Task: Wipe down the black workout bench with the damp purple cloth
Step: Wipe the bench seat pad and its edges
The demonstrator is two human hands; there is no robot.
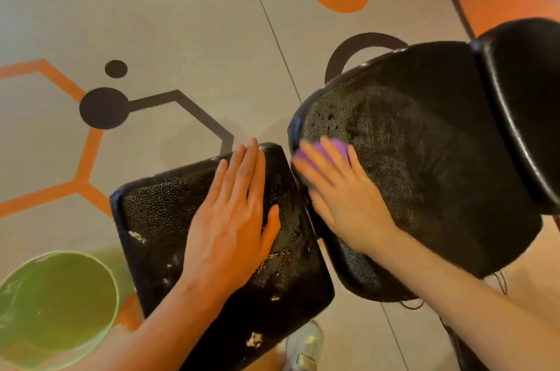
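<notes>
R hand (342,198) lies flat w/ fingers spread, pressing the purple cloth (325,150) onto the near-left edge of the bench's larger pad (424,158), prob. mid-wipe; the cloth sits mostly under the palm, so only a bit shows past the fingertips. L hand (233,219) is flat, fingers together & straight, on the smaller pad (157,213), gripping nothing, likely bracing the bench. Bench frame hidden under pads, green bucket (54,304) cut off at edge, R fingertips motion-blurred.
</notes>
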